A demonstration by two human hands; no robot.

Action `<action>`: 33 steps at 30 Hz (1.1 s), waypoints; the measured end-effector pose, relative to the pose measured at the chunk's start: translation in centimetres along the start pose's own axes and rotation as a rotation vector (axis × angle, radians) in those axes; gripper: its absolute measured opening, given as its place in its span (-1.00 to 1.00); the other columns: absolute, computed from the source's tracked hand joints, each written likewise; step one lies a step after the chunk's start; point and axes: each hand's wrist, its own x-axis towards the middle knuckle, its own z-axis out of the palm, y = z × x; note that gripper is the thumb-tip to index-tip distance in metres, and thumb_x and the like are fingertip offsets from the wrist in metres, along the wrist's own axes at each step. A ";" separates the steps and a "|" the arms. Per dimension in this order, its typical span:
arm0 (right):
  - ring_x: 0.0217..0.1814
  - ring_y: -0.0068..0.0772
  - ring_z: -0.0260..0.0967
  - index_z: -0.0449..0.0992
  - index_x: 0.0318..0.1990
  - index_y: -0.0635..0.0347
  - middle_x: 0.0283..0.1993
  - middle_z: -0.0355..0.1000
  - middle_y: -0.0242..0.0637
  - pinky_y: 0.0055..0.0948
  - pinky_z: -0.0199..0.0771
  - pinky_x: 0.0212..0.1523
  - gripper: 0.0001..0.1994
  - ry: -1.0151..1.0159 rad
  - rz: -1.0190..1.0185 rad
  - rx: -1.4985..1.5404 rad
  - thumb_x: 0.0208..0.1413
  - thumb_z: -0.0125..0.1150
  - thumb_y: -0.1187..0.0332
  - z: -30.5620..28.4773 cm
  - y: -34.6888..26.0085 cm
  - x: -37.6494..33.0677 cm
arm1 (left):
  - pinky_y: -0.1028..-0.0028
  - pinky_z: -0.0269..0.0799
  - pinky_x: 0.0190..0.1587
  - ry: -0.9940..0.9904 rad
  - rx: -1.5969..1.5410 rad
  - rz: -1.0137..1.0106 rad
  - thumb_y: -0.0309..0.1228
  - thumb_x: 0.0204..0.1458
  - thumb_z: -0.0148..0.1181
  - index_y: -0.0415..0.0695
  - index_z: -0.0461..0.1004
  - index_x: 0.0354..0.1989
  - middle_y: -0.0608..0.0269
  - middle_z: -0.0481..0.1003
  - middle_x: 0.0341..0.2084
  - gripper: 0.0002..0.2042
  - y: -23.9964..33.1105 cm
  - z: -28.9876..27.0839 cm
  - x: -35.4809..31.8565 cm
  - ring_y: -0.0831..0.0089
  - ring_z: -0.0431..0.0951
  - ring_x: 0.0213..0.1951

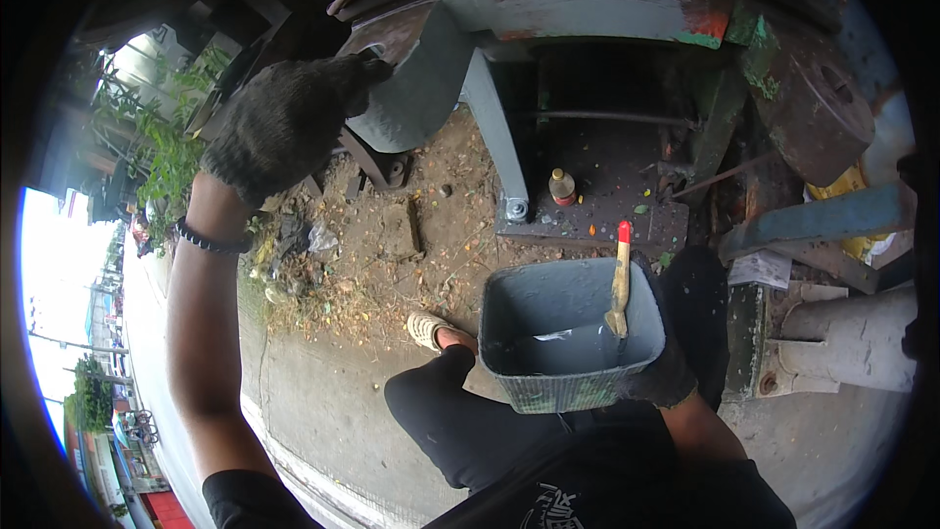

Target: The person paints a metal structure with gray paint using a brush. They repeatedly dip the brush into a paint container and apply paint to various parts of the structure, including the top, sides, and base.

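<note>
My left hand (289, 122), in a dark knitted glove, is raised at the curved grey metal piece (421, 88) of a machine frame. Its fingers look curled in; what they hold, if anything, is hidden. Low in front of me, my gloved right hand (661, 377) grips the lower right side of a grey rectangular bucket (573, 387), its fingers partly hidden by it. Grey paint (558, 348) lies inside. A paintbrush (621, 284) with a red-tipped wooden handle leans in the bucket, bristles down. Wet-looking grey coats the frame's crossbar (587, 15), with brown and red patches at its right part.
A small bottle (561, 186) with a yellowish cap stands on a dark metal base (607, 220) beyond the bucket. A grey strut (494, 132) slopes down to a bolt. Rusty and blue metal parts (822, 225) crowd the right. Dry leaves and a brick-like block (399, 230) lie on the dirt.
</note>
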 end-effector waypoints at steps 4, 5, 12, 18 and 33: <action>0.58 -0.28 0.13 -0.14 0.64 0.31 0.55 0.15 -0.16 -0.18 0.12 0.60 -0.06 0.027 0.003 -0.062 0.30 0.37 0.26 0.0 0.8 -0.5 | 0.25 0.68 -0.09 -0.006 -0.020 -0.034 -0.50 0.18 0.15 -0.08 0.58 0.26 0.13 0.68 -0.25 -0.56 0.2 -0.4 -0.4 0.19 0.73 -0.20; 0.59 -0.28 0.12 -0.14 0.64 0.32 0.55 0.15 -0.16 -0.17 0.11 0.61 -0.05 0.025 0.016 -0.037 0.29 0.38 0.27 0.0 0.8 -0.5 | 0.25 0.68 -0.10 -0.002 -0.003 -0.022 -0.50 0.18 0.15 -0.07 0.58 0.26 0.13 0.68 -0.25 -0.57 0.2 -0.4 -0.4 0.18 0.73 -0.20; 0.58 -0.31 0.14 -0.16 0.65 0.29 0.55 0.15 -0.24 -0.19 0.11 0.61 0.00 0.016 -0.157 -0.169 0.24 0.44 0.25 -0.1 0.2 -0.4 | 0.26 0.67 -0.09 0.074 -0.157 0.046 -0.50 0.15 0.18 -0.05 0.60 0.23 0.12 0.68 -0.25 -0.56 -1.3 0.6 -1.4 0.16 0.72 -0.21; 0.53 -0.40 0.20 -0.16 0.66 0.25 0.52 0.20 -0.29 -0.26 0.20 0.56 -0.05 0.009 0.014 0.096 0.31 0.37 0.22 0.1 -0.3 -0.5 | 0.26 0.65 -0.06 0.100 -0.020 -0.146 -0.51 0.14 0.20 -0.01 0.65 0.11 0.14 0.69 -0.25 -0.65 -0.6 -2.3 -2.4 0.16 0.73 -0.20; 0.25 0.14 0.41 0.14 0.42 0.58 0.26 0.35 0.15 -0.09 0.46 0.31 -0.42 -0.091 -0.285 -0.509 0.35 0.05 0.41 2.3 -4.5 1.6 | 0.50 0.34 -0.43 0.961 -0.995 -1.597 -0.21 0.29 0.32 -0.18 0.55 -0.22 0.42 0.48 -0.49 -0.74 14.6 20.6 -29.3 0.62 0.41 -0.47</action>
